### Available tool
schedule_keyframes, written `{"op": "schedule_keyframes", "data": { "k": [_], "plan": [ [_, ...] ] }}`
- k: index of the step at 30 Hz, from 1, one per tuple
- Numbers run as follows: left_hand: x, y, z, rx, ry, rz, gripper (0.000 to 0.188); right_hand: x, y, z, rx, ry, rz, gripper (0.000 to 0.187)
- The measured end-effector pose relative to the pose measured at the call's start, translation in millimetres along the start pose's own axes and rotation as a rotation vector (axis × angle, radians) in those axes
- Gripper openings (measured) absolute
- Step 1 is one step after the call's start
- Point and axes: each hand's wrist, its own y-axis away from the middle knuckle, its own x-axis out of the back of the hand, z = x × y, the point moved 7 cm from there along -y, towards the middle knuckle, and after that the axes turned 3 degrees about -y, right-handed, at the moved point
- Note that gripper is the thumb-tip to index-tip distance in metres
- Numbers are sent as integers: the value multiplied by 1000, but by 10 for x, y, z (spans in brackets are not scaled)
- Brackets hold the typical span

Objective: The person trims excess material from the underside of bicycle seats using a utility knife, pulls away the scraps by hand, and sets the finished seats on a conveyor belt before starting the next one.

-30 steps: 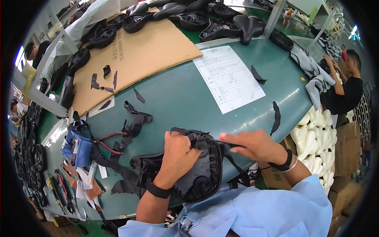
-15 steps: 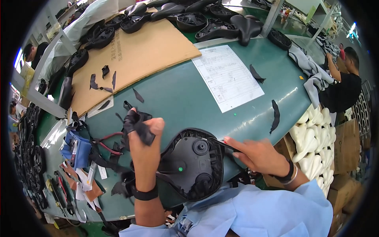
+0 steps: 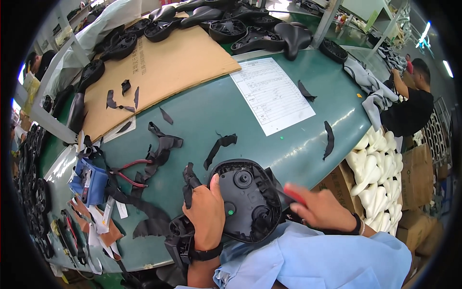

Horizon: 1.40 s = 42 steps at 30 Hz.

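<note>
An upturned black bicycle saddle [image 3: 243,195] lies at the table's near edge, its plastic underside facing up and black cover material round its rim. My left hand [image 3: 207,214] is closed on the saddle's narrow part, thumb on the underside. Black material [image 3: 190,177] covers its fingertips; I cannot tell whether it is a wrap or a scrap. At the saddle's right rim, my right hand [image 3: 325,207] grips a red-handled knife [image 3: 294,194], partly blurred by motion. A cut black strip [image 3: 220,148] lies just beyond the saddle.
Red-handled pliers [image 3: 130,173] lie left, among black scraps, near a blue box [image 3: 91,180]. A cardboard sheet [image 3: 178,62] and a printed paper [image 3: 272,96] lie farther back. Finished saddles [image 3: 226,30] line the far edge. Cream foam pieces [image 3: 378,178] fill a carton at right; a co-worker [image 3: 414,106] is beyond.
My left hand has let go of a black scrap, which now lies on the table, and moved down right onto the saddle. The knife hand has shifted slightly right and down along the rim.
</note>
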Motion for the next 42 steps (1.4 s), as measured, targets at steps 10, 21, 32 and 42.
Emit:
{"op": "schedule_keyframes", "data": {
  "k": [10, 21, 32, 42],
  "plan": [
    [-166, 37, -95, 219, 39, -397, 51, 497, -629, -17, 305, -682, 479, 50],
    [62, -154, 451, -284, 294, -54, 33, 366, -839, -221, 505, -384, 641, 42],
    [-99, -38, 781, -748, 157, -114, 23, 356, -615, -274, 451, -762, 439, 42],
    [-111, -145, 720, -601, 242, -91, 28, 444, -165, 204, 243, -538, 575, 48]
  ]
}}
